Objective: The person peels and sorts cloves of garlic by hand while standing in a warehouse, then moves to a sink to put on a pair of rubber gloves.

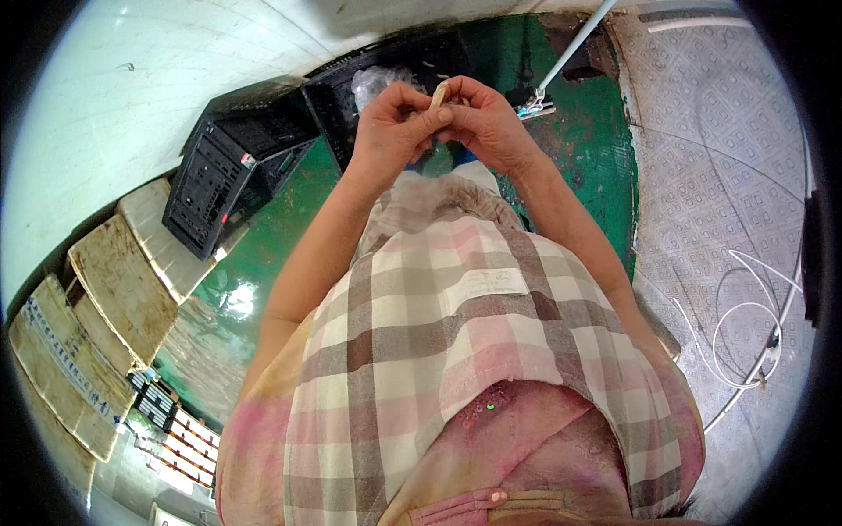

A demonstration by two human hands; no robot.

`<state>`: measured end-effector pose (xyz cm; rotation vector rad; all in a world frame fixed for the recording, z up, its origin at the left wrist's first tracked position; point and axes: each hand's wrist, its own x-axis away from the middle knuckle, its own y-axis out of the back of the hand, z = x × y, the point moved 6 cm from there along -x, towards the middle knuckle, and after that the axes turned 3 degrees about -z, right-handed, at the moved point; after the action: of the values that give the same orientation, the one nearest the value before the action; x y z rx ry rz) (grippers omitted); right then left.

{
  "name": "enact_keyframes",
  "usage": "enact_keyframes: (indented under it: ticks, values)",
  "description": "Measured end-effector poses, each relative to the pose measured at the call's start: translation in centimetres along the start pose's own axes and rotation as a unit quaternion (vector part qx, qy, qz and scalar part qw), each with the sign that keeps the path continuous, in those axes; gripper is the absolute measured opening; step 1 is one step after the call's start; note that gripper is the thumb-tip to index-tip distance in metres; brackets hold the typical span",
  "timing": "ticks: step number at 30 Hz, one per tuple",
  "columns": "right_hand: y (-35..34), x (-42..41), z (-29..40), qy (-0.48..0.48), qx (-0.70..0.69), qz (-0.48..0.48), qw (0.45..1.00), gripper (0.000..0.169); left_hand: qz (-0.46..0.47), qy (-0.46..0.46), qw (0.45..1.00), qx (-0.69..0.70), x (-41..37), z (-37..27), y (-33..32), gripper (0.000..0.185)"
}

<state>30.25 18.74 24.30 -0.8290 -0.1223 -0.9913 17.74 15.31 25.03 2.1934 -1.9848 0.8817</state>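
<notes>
My left hand (pixel 393 126) and my right hand (pixel 490 128) meet in front of my body, thumbs and fingertips close together. Between them is a small, pale yellowish piece (pixel 439 95), narrow and upright, pinched at the fingertips of both hands. What it is made of cannot be told, and the fingers cover its lower part. Just beyond my left hand, a crumpled clear plastic bag (pixel 381 85) lies in a black plastic crate (pixel 329 112). My checked apron (pixel 421 315) covers my lap and chest.
Another black plastic crate (pixel 214 177) stands tilted at the left. Stained foam boxes (pixel 125 283) line the wall, one bearing writing. A pale-handled floor tool (pixel 572 49) stands on the green floor (pixel 579 158). At the right, a white cable (pixel 746 306) loops before patterned tiles (pixel 710 171).
</notes>
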Motion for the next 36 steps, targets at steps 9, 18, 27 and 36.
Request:
enact_keyframes:
  ticks: [9,18,27,36]
  values:
    - [3.5,-0.9,-1.9,-0.004,-0.249,-0.011,0.968,0.014,-0.053,0.041,0.998,-0.008,-0.8,0.3,0.7,0.014]
    - [4.3,-0.2,-1.9,-0.051,0.015,-0.057,0.997,0.015,0.011,0.118,0.985,0.128,-1.0,1.6,0.7,0.071]
    - [0.7,0.7,0.6,0.015,0.152,-0.048,0.987,0.016,0.002,0.071,0.997,0.039,-0.2,0.7,0.2,0.050]
    - [0.7,1.0,1.2,0.059,0.112,-0.063,0.990,0.019,0.022,0.025,0.997,-0.063,1.5,-0.2,0.7,0.019]
